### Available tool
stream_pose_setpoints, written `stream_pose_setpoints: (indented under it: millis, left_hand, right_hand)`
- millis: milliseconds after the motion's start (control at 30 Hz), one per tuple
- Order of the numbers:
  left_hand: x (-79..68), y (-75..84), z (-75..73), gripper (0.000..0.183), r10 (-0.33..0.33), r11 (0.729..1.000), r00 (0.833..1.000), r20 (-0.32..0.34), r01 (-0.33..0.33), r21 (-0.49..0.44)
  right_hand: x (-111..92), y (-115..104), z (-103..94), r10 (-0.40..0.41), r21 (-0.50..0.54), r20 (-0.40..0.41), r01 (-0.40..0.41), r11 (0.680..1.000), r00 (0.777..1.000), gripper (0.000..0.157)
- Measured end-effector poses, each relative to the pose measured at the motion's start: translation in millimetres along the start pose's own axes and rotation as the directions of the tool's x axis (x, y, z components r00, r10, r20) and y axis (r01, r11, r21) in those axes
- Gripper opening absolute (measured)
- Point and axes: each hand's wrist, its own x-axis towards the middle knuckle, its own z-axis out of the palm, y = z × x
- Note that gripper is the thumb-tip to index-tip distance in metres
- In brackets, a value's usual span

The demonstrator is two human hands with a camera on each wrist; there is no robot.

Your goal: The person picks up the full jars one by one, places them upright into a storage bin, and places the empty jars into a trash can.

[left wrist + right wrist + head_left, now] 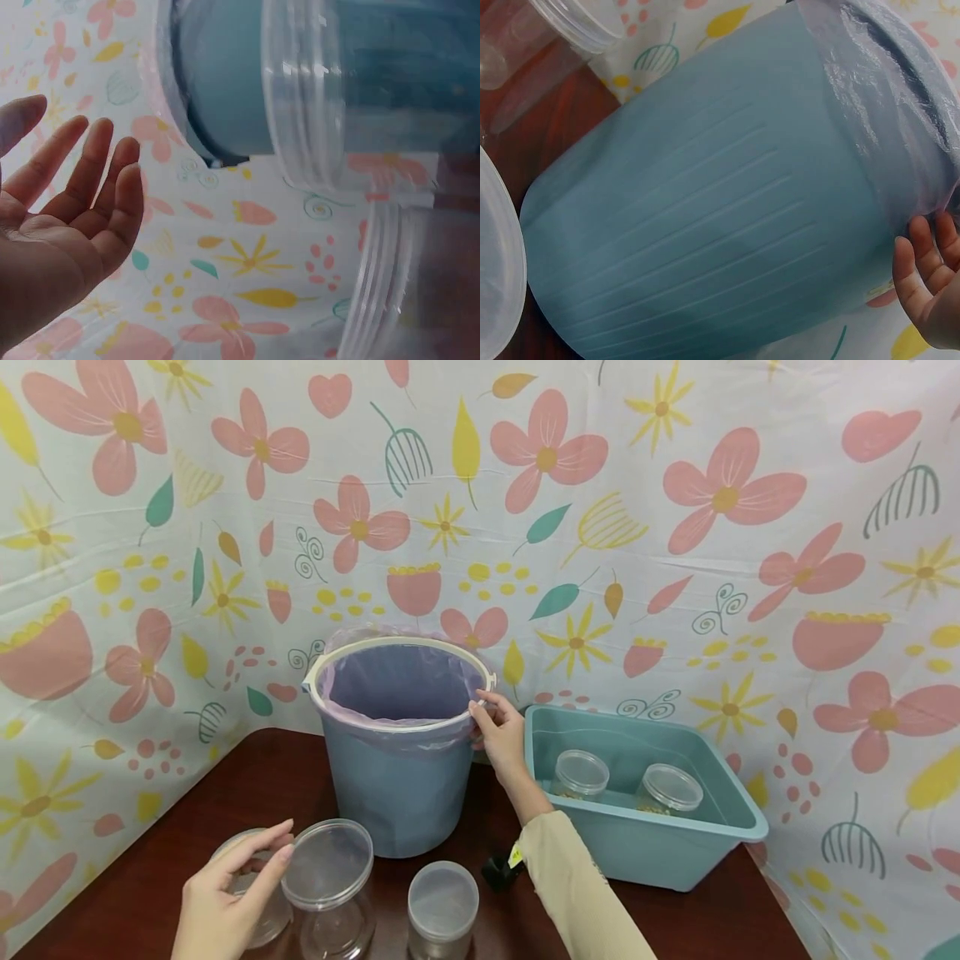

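Hanging near a clear jar (272, 928), the left hand (228, 889) has its thumb and fingers apart, loosely bent. Just right of that jar stands a second clear jar (330, 870), then a blue bucket (397, 785) with a pinkish liner (341, 693) over its edge and a smaller jar (443, 902) in front. The right hand (501, 735) pinches the bucket's pale rim (397, 727) at its right side. Beside the sleeve (577, 877) lies something black (497, 873), perhaps a strap. Farthest right, a teal basin (645, 852) holds two lidded jars (582, 772).
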Motion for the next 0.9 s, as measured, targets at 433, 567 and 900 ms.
stream_pose_setpoints:
  millis: [433,567,900]
  left_hand:
    - [6.9,-27.1,-7.3,0.029,0.114,0.993,0.983,-0.141,-0.109,0.044]
    - [7.9,-37.2,-12.2,0.030,0.104,0.993,0.978,-0.182,-0.093,0.069]
    - [1.9,-59.4,-17.4,0.028,-0.070,0.978,0.977,-0.202,0.106,0.178]
  right_hand:
    - [1,2,0.1,-0.018,-0.002,0.005,0.018,1.000,1.000,0.028]
    - [1,3,-0.3,-0.031,-0.009,-0.001,0.031,0.999,1.000,0.027]
    - [2,4,0.7,-0.019,-0.006,-0.002,0.019,1.000,1.000,0.031]
